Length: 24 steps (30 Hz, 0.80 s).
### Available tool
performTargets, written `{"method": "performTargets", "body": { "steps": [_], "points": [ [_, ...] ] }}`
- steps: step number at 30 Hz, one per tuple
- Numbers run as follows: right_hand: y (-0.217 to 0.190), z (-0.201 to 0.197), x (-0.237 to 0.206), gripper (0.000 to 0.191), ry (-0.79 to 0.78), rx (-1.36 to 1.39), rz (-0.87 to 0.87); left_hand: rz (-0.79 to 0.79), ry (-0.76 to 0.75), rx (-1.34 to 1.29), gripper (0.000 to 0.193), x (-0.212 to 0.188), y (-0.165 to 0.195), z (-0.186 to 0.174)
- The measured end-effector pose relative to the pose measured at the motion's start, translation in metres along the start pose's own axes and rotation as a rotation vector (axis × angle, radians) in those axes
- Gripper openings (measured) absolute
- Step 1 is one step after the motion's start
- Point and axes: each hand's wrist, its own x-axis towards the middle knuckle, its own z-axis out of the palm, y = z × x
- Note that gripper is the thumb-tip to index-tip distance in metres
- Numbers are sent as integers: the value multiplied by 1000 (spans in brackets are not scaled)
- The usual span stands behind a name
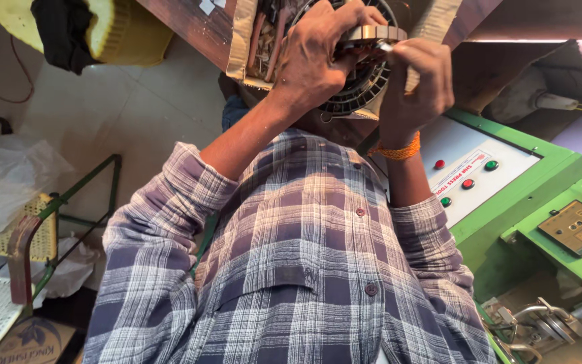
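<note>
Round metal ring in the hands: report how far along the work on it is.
Done: cannot tell, as the hands hide most of the round layered metal ring. In hand: the left hand grips it and the right hand pinches its edge. Left: it is not yet set down anywhere, such as the green button-panel machine.

Green control panel (506, 182) crowds the right side (buttons up); open floor (122, 108) lies left.

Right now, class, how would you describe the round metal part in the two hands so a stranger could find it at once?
Start at the green machine with its white button panel. Above the panel, over the plaid shirt, the left hand and right hand meet. Between them sits the round metal part: a pale ring stacked above a dark ribbed disc, unlike the flat panels nearby.
</note>
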Motion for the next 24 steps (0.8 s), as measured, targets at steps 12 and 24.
{"method": "performTargets", "body": {
  "steps": [12, 24],
  "points": [
    [-30, -17, 26, 23, -273, -153, -110, -44, 11, -8, 33, 1, 2, 0],
    [-49, -5, 16, 12, -97, -36, 249, 121, -153, -79, 42, 4, -7, -31]
  ]
}}
